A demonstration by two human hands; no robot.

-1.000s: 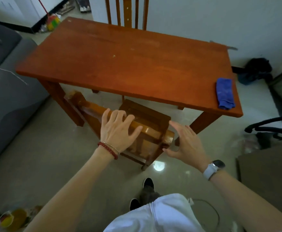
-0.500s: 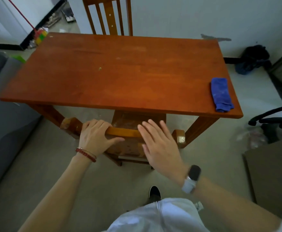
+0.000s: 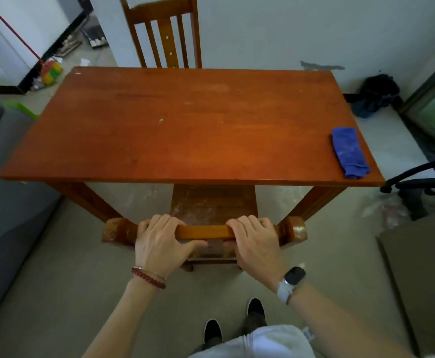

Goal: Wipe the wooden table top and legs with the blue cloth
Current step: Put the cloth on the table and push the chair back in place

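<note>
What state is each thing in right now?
left hand: grips the near chair's top rail.
right hand: grips the same rail.
near chair: upright, seat partly under the table.
blue cloth: folded, untouched, near the table's right edge.
wooden table: specks on top.
far chair: upright behind the table.

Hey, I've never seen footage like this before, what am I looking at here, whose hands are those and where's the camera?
There is no machine here. The picture comes from a wide-angle camera worn on a person's head, looking forward and down, so the arms reaching in from below are that person's own. The left hand, with a red bead bracelet, and the right hand, with a watch, both grip the top rail of a wooden chair tucked part-way under a wooden table. A folded blue cloth lies untouched near the table's right end. A second chair stands at the far side, by the wall. The person's shoes show at the bottom.
</note>
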